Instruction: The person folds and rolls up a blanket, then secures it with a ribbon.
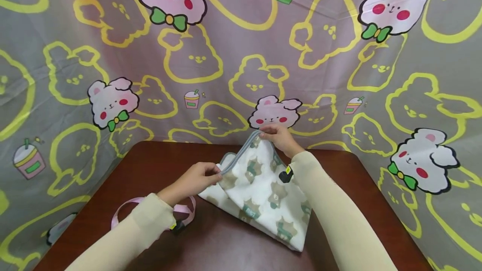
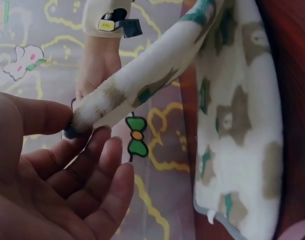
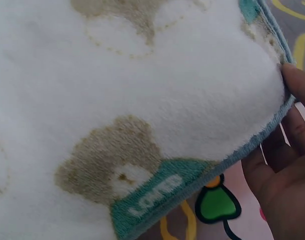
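A white plush towel with brown bears, green patches and blue-grey edging lies folded on the table, its upper part lifted. My left hand pinches the edging on the left between thumb and forefinger; in the left wrist view the other fingers of that left hand are loosely bent below the cloth. Higher and further right, my right hand grips a raised corner. The right wrist view shows the right hand's thumb on the front of the towel, with the fingers behind its edge.
A pink strap lies looped on the dark red-brown table, partly hidden under the left forearm. A grey curtain with yellow outlines and white rabbits hangs behind and along both sides. Each wrist wears a small black camera.
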A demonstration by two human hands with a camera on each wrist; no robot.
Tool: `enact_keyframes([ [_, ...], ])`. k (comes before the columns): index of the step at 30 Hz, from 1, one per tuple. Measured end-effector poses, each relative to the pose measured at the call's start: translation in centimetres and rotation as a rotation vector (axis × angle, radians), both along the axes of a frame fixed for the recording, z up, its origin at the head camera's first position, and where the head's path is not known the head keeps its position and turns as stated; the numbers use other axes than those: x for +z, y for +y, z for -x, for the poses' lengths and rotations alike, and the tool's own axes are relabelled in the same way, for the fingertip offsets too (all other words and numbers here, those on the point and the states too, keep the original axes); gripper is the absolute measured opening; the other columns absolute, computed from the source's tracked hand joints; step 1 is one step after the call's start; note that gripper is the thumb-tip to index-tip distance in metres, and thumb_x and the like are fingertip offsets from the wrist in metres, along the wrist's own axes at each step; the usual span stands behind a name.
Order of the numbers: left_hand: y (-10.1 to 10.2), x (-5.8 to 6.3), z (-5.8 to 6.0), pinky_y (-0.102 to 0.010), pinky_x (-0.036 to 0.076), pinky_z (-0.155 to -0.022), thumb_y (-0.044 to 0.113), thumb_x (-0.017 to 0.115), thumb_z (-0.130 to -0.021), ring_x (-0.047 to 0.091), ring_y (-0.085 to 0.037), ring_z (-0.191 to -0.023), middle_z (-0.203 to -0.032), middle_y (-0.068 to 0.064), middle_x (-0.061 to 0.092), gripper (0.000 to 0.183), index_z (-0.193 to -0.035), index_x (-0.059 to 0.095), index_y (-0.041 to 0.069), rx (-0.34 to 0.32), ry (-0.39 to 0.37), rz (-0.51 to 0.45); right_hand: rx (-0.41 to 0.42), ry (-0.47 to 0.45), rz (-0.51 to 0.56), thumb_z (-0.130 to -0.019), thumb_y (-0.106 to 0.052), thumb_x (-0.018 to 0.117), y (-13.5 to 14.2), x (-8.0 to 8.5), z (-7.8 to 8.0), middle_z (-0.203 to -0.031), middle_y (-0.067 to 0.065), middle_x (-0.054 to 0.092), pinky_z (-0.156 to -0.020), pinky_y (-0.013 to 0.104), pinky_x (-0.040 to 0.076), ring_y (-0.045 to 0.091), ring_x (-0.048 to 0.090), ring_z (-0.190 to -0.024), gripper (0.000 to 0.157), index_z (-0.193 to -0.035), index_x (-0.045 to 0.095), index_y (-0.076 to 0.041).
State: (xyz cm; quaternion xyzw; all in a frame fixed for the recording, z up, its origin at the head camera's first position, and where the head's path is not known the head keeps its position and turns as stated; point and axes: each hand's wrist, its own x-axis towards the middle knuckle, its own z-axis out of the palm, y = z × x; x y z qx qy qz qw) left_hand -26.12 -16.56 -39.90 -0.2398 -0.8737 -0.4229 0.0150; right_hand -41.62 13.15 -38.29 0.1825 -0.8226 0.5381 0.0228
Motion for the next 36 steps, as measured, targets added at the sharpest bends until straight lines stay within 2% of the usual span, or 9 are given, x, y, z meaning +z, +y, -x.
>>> enact_keyframes([
  [7,-1.5,-1.0,0.9,-0.031,0.045,-0.068,0.018,0.067,-0.091,0.056,-0.013,-0.072,-0.076,0.005,0.064,0.006,-0.087,0.069,0.014,0.083,0.027,0.037,-0.008,0.031,0.021,-0.090,-0.013,0.071,-2.3,-0.7,0.6,-0.111,0.009,0.068,-0.086,0.035,0.048,0.023,0.060,-0.103,0.030,-0.118,0.068,-0.002],
  [12,-2.7,-1.7,1.6,-0.033,0.044,-0.066,0.018,0.067,-0.090,0.053,-0.014,-0.071,-0.076,0.005,0.061,0.006,-0.088,0.070,0.013,0.145,-0.001,0.069,-0.024,0.048,0.043,-0.090,-0.010,0.071,-4.0,-1.5,1.2,-0.108,0.009,0.068,-0.085,0.035,0.048,0.022,0.061,-0.100,0.025,-0.114,0.069,-0.003],
  [15,-3.4,-2.7,2.3,-0.032,0.044,-0.063,0.018,0.066,-0.090,0.052,-0.014,-0.068,-0.074,0.002,0.061,0.008,-0.088,0.070,0.011,0.160,-0.050,0.083,-0.034,0.056,0.022,-0.090,-0.012,0.071,-5.0,-2.2,1.5,-0.106,0.008,0.068,-0.082,0.035,0.049,0.023,0.060,-0.099,0.023,-0.112,0.069,-0.004],
  [19,-4.1,-4.4,3.2,-0.031,0.044,-0.062,0.018,0.066,-0.090,0.053,-0.014,-0.067,-0.074,-0.001,0.063,0.010,-0.085,0.071,0.010,0.186,-0.097,0.103,-0.056,0.072,-0.063,-0.092,-0.017,0.070,-6.2,-3.3,1.4,-0.106,0.006,0.068,-0.082,0.038,0.050,0.023,0.060,-0.100,0.024,-0.113,0.069,-0.006],
  [26,-4.5,-6.5,4.0,-0.031,0.045,-0.063,0.016,0.066,-0.086,0.053,-0.013,-0.066,-0.072,0.004,0.062,0.010,-0.078,0.071,0.012,0.228,-0.086,0.142,-0.141,0.057,-0.146,-0.093,-0.018,0.068,-7.8,-5.3,1.5,-0.106,0.002,0.068,-0.087,0.037,0.048,0.020,0.061,-0.099,0.020,-0.111,0.069,-0.011],
  [30,-4.8,-7.2,4.3,-0.031,0.045,-0.065,0.016,0.065,-0.084,0.053,-0.013,-0.067,-0.071,0.005,0.061,0.010,-0.075,0.069,0.013,0.252,-0.075,0.171,-0.185,0.083,-0.105,-0.092,-0.013,0.069,-8.6,-5.8,1.4,-0.106,0.006,0.068,-0.089,0.038,0.047,0.022,0.061,-0.100,0.019,-0.109,0.070,-0.007],
  [33,-5.4,-7.6,4.4,-0.033,0.045,-0.067,0.016,0.066,-0.082,0.053,-0.013,-0.068,-0.071,0.005,0.060,0.010,-0.073,0.068,0.013,0.284,-0.079,0.180,-0.175,0.101,-0.105,-0.091,-0.012,0.069,-9.1,-6.2,1.4,-0.108,0.009,0.068,-0.090,0.039,0.047,0.024,0.061,-0.102,0.022,-0.111,0.069,-0.004],
  [36,-6.0,-8.0,4.5,-0.034,0.046,-0.069,0.015,0.065,-0.081,0.054,-0.014,-0.070,-0.072,0.004,0.061,0.009,-0.073,0.068,0.012,0.306,-0.080,0.202,-0.127,0.098,-0.154,-0.091,-0.011,0.069,-9.3,-6.9,1.4,-0.114,0.009,0.067,-0.092,0.039,0.046,0.024,0.061,-0.106,0.027,-0.117,0.066,-0.003],
])
